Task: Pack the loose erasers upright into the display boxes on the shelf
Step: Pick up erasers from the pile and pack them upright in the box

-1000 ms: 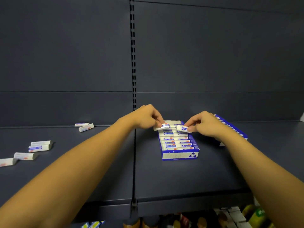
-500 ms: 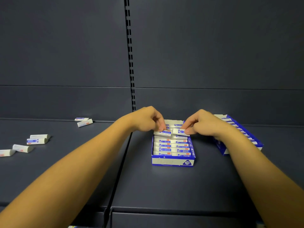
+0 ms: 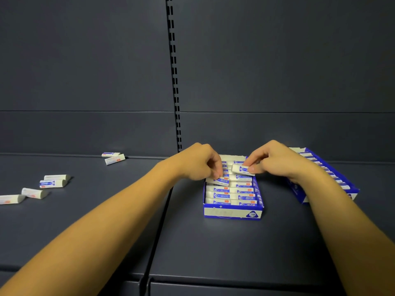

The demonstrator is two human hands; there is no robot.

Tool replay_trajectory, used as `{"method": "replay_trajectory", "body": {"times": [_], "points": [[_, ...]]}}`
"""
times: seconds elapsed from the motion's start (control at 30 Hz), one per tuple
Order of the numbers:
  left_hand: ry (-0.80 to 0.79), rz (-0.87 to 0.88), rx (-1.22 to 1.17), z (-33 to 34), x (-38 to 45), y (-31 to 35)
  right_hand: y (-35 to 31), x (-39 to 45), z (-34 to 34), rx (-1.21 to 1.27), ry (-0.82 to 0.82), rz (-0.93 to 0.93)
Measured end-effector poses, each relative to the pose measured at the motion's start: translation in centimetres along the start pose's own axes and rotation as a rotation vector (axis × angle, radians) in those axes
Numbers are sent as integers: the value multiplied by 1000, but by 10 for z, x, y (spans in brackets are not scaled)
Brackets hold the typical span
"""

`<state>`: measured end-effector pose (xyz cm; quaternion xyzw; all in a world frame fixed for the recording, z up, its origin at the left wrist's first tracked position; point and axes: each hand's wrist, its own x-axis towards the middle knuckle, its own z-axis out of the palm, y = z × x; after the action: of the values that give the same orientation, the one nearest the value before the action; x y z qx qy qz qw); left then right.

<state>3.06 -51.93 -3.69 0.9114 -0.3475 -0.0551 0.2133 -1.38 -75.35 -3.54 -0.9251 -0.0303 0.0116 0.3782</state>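
Over the far end of the box (image 3: 232, 212) my two hands meet, each with an eraser. My left hand (image 3: 197, 162) is curled down over the box's left column, fingertips pinching the left eraser (image 3: 219, 181), which lies tilted across the packed rows beneath it rather than standing among them. My right hand (image 3: 275, 162) pinches the right eraser (image 3: 242, 169) between thumb and forefinger, holding it just above the box's right column, its long side nearly level and its blue label facing me. The two held erasers sit close together but apart.

Inside the box the packed erasers (image 3: 230, 194) fill two columns from the near wall back toward my hands, label edges up (the rows under my fingers are hidden, so I cannot tell how far back they run). The box's near wall is white with a blue "2B" mark at its right corner.

Right of the box, behind my right wrist, stands a second box (image 3: 333, 179), angled and lined with erasers along its visible edge. Well to the left of the box, loose erasers (image 3: 52, 182) lie flat on the shelf (image 3: 106, 221) in a scattered group, and two more, the far pair (image 3: 113, 158), lie farther back by the shelf's rear wall.
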Motion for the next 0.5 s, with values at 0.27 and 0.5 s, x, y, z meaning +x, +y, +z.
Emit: {"method": "replay_trajectory", "body": {"times": [0.27,0.5], "points": [[44,7,50,8,-1,0,-2,-4,-1,19,-1,0],[54,32,29,9,-3,-3,-7,-5,0,-1,-16,11]]}}
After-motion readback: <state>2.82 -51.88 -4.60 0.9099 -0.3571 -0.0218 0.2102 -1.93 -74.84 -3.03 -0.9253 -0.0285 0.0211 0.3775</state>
